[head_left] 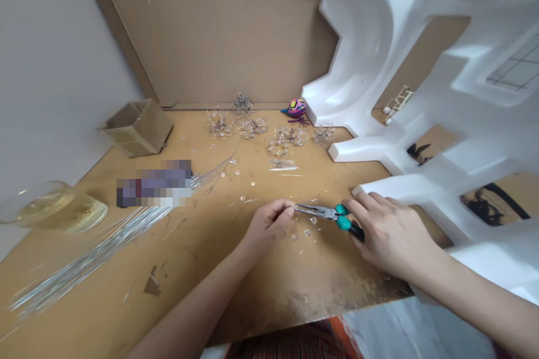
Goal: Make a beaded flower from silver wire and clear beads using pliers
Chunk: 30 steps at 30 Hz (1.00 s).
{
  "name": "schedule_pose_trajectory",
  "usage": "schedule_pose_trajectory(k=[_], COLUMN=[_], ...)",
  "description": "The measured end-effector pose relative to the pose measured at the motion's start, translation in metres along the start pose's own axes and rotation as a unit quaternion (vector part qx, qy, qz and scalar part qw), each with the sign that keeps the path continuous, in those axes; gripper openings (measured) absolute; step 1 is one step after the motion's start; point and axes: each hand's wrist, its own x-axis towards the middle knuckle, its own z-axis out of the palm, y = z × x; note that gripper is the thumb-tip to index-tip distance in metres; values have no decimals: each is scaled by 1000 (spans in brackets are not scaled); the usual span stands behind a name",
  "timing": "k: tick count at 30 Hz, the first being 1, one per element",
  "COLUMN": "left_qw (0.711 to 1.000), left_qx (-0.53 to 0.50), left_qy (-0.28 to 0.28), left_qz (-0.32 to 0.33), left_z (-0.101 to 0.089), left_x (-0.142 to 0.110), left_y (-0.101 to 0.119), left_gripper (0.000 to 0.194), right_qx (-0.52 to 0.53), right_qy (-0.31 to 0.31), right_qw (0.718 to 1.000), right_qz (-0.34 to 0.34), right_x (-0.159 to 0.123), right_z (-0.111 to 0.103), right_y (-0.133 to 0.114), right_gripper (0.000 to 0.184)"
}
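My right hand (385, 230) is wrapped round the black and green handles of needle-nose pliers (326, 212), whose jaws point left. The jaw tips meet the fingertips of my left hand (273, 219), which is closed in a pinch. Whatever lies between those fingertips is too small to make out. On the table below the pliers are small clear beads (307, 233) and thin wire bits. Short cut wires (283, 165) lie in a small bundle farther back. Behind them sit several tangled clusters of wire and clear beads (252, 128).
Long silvery wires (101, 252) stretch across the left, beside a glass of yellowish liquid (63, 210) and a blurred-out object (154, 184). An open cardboard box (138, 126) stands back left. A colourful ball-like item (296, 107) rests at the back. White moulded foam (366, 148) borders the right.
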Motion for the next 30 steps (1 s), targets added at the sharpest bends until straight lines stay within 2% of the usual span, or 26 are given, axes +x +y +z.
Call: schedule_pose_trajectory(k=[5,8,10,12,14,17,20,24,30], left_qw=[1000,999,996,985,961,933,931,932,933], left_qx=[-4,-15,-63,-150,-235,-297,-296,-280,-252], left_qy=[0,23,23,-23,-94,-165,-179,-196,-225], left_qz=[9,-23,-54,-85,-106,-119,-119,-118,-119], left_z=[1,-1,-5,-11,-15,-16,-13,-12,-13], left_x=[-1,2,4,6,6,5,3,3,3], left_y=[2,0,-2,-4,-6,-6,-5,-5,-7], left_gripper=[21,22,22,23,21,20,20,19,19], right_qx=[-6,-1,24,67,89,90,124,160,194], right_qy=[7,10,15,4,-25,-65,-97,-109,-122], right_qw=[1000,1000,999,998,995,993,987,981,972], right_qz=[3,14,17,23,46,50,16,-3,-51], right_x=[-2,-8,-13,-18,-21,-18,-13,-8,-5], right_z=[-2,-4,-5,-6,-5,-4,-4,-9,-14], right_y=[-2,0,7,18,29,37,32,26,31], right_gripper=[10,13,20,26,30,29,27,32,38])
